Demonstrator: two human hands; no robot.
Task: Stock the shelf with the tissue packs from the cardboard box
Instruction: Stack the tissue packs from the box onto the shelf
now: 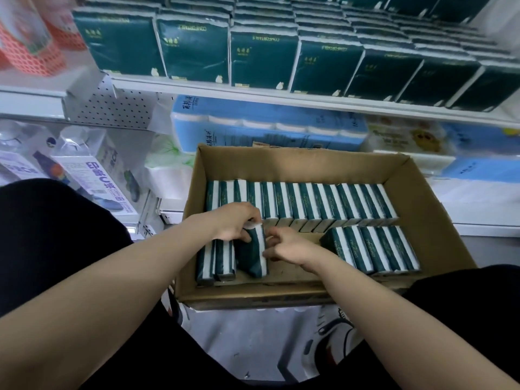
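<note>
An open cardboard box [439, 220] lies below the shelf and holds several dark green and white tissue packs standing on edge, in a back row [309, 204] and a front right group [371, 249]. Both hands reach into the box's front left part. My left hand [233, 220] grips the top of a tilted tissue pack [253, 254], beside two upright packs [215, 261]. My right hand [289, 246] touches the same pack's right side with curled fingers. The white shelf [281, 95] above carries rows of the same green packs [264, 56].
Blue toilet-paper bundles [267, 128] sit on the lower shelf behind the box. Boxed goods [95, 175] and a perforated divider [112, 108] stand at left, orange baskets [31, 54] at top left. My dark-clothed knees flank the box, and a shoe [334, 339] shows on the grey floor.
</note>
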